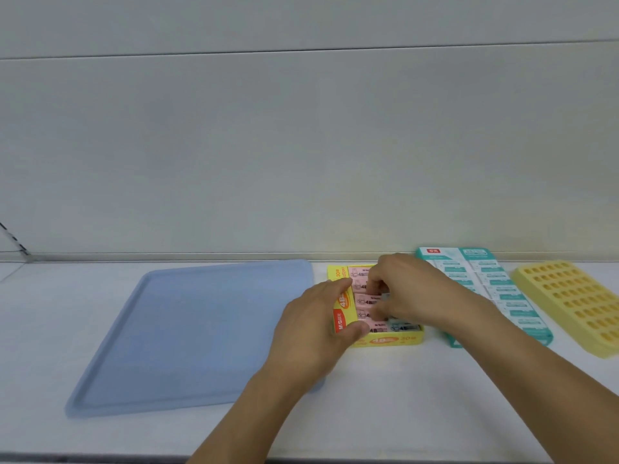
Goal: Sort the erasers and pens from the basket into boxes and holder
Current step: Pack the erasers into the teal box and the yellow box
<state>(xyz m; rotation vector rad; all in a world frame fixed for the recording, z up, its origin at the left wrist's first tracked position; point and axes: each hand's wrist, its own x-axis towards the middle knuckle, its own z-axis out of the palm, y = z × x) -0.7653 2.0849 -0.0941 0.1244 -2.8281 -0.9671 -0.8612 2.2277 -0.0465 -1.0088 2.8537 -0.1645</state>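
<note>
A yellow eraser box (385, 341) sits on the white table, filled with pink erasers (359, 272) and a pale blue one (403, 327). My left hand (318, 326) grips the box's left wall, thumb at the near corner. My right hand (408, 289) reaches into the box from the right, its curled fingers pinching a greyish-blue eraser (385, 297) among the rows. A teal-and-white eraser box (495, 283) lies just right of the yellow one. Further right is the yellow pen holder (576, 303) with several holes, no pens showing.
A flat blue tray (187, 333) with nothing on it lies left of the boxes, under my left wrist's edge. A grey wall rises behind the table. The table's front edge runs along the bottom of the view.
</note>
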